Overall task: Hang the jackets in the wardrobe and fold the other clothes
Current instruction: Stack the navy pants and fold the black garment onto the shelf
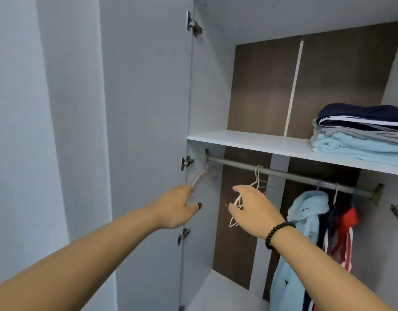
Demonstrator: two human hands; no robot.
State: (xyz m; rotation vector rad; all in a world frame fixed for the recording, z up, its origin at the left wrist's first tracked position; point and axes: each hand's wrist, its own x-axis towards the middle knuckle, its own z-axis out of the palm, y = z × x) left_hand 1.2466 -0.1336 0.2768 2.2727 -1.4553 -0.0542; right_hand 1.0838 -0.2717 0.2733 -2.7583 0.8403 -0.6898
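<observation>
Both arms are stretched toward the rail. A blurred hanger is touched by the left hand; the right hand is laid on a tilted white hanger. Neither grip can be told.

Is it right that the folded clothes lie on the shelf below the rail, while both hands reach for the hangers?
Not quite: the head view shows the shelf with the folded clothes above the rail, not below. Both hands, left and right, do reach for the hangers.

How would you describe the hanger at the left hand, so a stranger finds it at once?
Follow the grey rail under the white shelf to its far left end. The pale hanger there hangs alone, blurred, at the left hand; the others hang farther right.
</observation>
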